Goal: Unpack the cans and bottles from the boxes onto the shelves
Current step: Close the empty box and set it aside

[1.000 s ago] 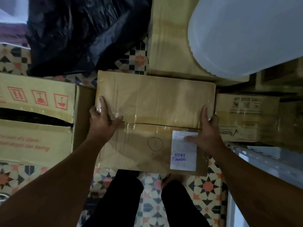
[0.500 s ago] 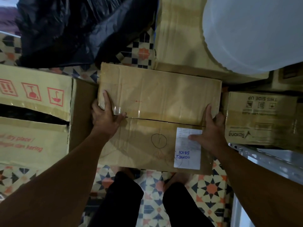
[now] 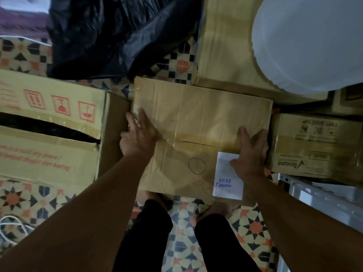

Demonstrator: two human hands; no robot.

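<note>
The taped box (image 3: 202,122) is pressed at both ends by the flat, unclenched left hand (image 3: 137,137) and right hand (image 3: 249,154), so the tape (image 3: 176,136) is probably to be split next, before anything is unpacked.

White slip (image 3: 227,176) on the middle box (image 3: 204,114) reads "10185 Tawau" in blue handwriting, its fine print too small to read. Beside it on the cardboard, a pen-drawn circle (image 3: 197,165) around a single stroke. Small box (image 3: 316,146) on the right: "Rexona" and "THIS SIDE UP", both upside down. Big box (image 3: 49,122) on the left carries red handling symbols (image 3: 60,107) and blurred red lettering, partly "dry place".
</note>
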